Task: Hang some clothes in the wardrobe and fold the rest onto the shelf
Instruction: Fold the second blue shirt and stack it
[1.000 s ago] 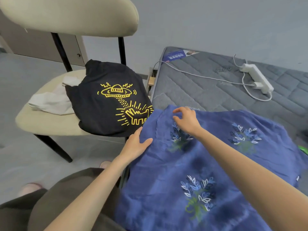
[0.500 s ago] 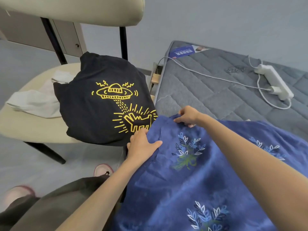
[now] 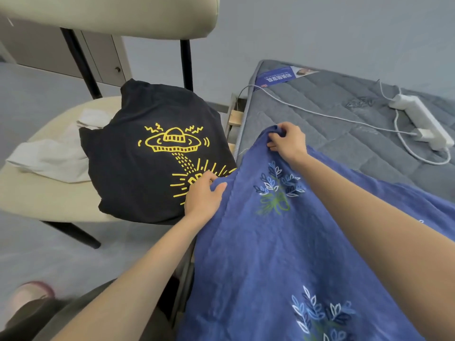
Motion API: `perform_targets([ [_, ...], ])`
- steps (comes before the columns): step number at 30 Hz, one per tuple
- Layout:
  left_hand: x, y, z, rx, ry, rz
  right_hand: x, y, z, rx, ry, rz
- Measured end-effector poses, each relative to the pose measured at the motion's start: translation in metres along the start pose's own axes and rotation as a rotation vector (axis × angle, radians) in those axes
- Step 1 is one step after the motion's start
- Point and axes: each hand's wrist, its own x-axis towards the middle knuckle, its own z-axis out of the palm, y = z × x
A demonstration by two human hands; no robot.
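A blue garment with embroidered leaf sprigs lies spread over the near corner of the grey mattress. My right hand pinches its far corner and lifts it off the mattress. My left hand grips the garment's left edge, fingers closed over the cloth. A folded black T-shirt with a yellow UFO print rests on the beige chair to the left, on top of a white garment.
A white power strip and its cable lie on the mattress at the right. A blue label sits at the mattress's far corner. Cabinet doors stand behind the chair. My feet show at the bottom left.
Both hands went from lying flat on the blue garment to gripping its edge. My right hand has raised the far corner. The view has shifted closer and to the left.
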Motion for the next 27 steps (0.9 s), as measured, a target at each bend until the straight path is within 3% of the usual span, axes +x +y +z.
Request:
perform_targets([
  [4,0.009,-0.007,-0.002,0.008,0.013,-0.034,0.008,0.003,0.009,-0.042,0.045,-0.063],
  [8,0.007,-0.007,0.001,0.079,0.007,-0.012,0.011,0.018,0.013,-0.081,-0.036,-0.015],
  [16,-0.034,0.0,0.009,0.268,0.112,0.193,-0.026,0.024,-0.009,-0.06,-0.054,-0.161],
  [22,-0.08,0.005,0.016,0.464,-0.037,0.43,-0.106,0.036,-0.049,-0.333,-0.247,-0.273],
  [24,-0.096,0.005,0.027,0.586,-0.144,0.497,-0.135,0.049,-0.061,-0.526,-0.289,-0.317],
  [27,-0.118,-0.004,0.047,0.713,-0.297,0.496,-0.177,0.076,-0.075,-0.872,-0.274,-0.219],
])
